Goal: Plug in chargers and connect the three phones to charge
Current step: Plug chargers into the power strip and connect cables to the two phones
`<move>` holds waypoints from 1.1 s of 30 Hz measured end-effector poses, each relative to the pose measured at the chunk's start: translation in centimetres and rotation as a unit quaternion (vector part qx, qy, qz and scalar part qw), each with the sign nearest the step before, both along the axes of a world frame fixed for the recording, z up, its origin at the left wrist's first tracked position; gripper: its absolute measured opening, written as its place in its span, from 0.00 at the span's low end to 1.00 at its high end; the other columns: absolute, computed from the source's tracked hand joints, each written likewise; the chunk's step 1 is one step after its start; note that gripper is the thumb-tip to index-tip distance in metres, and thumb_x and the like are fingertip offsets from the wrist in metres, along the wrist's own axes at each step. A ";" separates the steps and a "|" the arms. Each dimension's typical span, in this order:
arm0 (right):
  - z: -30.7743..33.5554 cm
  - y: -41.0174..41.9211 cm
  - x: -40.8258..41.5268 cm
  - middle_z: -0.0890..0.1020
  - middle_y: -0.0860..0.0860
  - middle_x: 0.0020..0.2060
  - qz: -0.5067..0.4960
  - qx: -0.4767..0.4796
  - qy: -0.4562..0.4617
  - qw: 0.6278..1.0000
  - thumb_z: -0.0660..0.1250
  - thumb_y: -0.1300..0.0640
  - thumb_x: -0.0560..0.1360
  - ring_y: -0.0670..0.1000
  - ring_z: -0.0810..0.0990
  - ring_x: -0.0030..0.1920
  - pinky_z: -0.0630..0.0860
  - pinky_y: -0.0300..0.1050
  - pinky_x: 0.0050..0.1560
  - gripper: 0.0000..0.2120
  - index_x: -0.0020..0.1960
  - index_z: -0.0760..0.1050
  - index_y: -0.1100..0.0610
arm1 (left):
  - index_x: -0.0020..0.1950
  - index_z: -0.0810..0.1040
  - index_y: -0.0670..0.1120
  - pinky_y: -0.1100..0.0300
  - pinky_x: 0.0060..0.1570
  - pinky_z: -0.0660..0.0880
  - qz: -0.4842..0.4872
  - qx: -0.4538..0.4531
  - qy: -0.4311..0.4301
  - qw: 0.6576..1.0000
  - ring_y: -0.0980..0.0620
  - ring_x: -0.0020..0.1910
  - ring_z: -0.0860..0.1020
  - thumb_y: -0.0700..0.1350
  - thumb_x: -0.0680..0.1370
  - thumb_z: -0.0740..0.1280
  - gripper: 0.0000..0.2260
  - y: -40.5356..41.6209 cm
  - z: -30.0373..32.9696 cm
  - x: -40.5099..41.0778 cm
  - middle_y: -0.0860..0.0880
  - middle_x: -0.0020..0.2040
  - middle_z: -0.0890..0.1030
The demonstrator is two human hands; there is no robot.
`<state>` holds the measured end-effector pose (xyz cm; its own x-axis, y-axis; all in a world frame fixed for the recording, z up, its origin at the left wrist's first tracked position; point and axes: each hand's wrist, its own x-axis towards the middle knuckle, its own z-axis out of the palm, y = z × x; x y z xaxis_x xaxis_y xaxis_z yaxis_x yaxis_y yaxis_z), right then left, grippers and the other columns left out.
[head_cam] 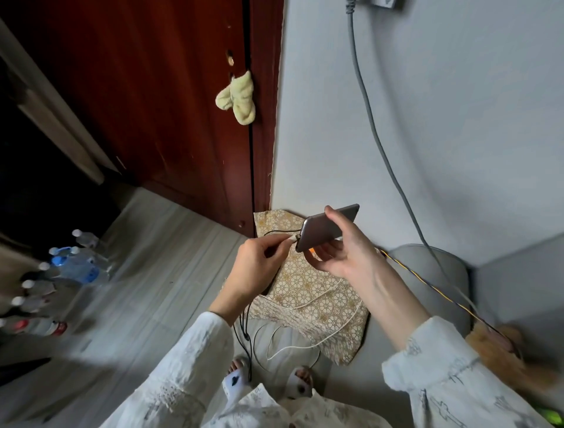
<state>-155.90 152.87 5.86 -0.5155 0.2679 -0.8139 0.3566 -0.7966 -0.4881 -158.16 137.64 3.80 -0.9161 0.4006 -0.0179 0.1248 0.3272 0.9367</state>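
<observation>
My right hand (341,247) holds a grey phone (323,227) by its long edges, back facing me, above a patterned cushion (308,293). My left hand (262,262) pinches the plug of a black charging cable (247,333) right at the phone's bottom end. The plug touches the port; how deep it sits I cannot tell. The black cable runs under my left wrist and down to the floor. A white cable (308,345) loops over the cushion and onto the floor. No other phone is clearly visible.
A grey cord (366,100) drops down the wall from an outlet (386,2) at the top edge. A yellow-black braided cord (427,285) crosses the grey sofa arm (427,259). Water bottles (76,265) stand on the floor at left. A dark red door (171,107) is behind.
</observation>
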 end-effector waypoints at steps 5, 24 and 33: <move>-0.3 -1.0 0.3 0.79 0.57 0.45 0.012 0.057 0.001 0.998 0.75 0.52 0.65 0.54 0.78 0.47 0.78 0.50 0.36 0.16 0.45 0.71 0.55 | 0.43 0.81 0.42 0.56 0.34 0.73 -0.028 -0.086 0.150 0.985 0.47 0.32 0.77 0.44 0.77 0.64 0.09 -0.6 -0.1 0.5 0.43 0.34 0.81; -5.4 -1.8 1.1 0.80 0.55 0.38 0.087 0.119 -0.056 0.987 0.77 0.53 0.64 0.53 0.80 0.43 0.79 0.48 0.36 0.16 0.44 0.73 0.56 | 0.42 0.80 0.42 0.48 0.36 0.74 -0.042 -0.178 0.087 0.979 0.42 0.34 0.77 0.46 0.77 0.60 0.12 -1.1 -4.2 2.1 0.44 0.36 0.82; -12.0 0.3 -1.5 0.80 0.56 0.45 0.193 0.185 -0.146 0.952 0.74 0.49 0.64 0.52 0.78 0.47 0.77 0.47 0.39 0.21 0.52 0.73 0.57 | 0.46 0.79 0.41 0.64 0.41 0.67 -0.265 -0.285 -0.229 0.892 0.52 0.43 0.76 0.47 0.75 0.65 0.09 -5.5 -12.9 2.4 0.47 0.43 0.80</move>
<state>-157.44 153.17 -6.10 -0.3995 0.3999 -0.8249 0.7520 -0.3717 -0.5444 -155.71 132.18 -9.06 -0.4453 0.5825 -0.6800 0.0507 0.7746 0.6304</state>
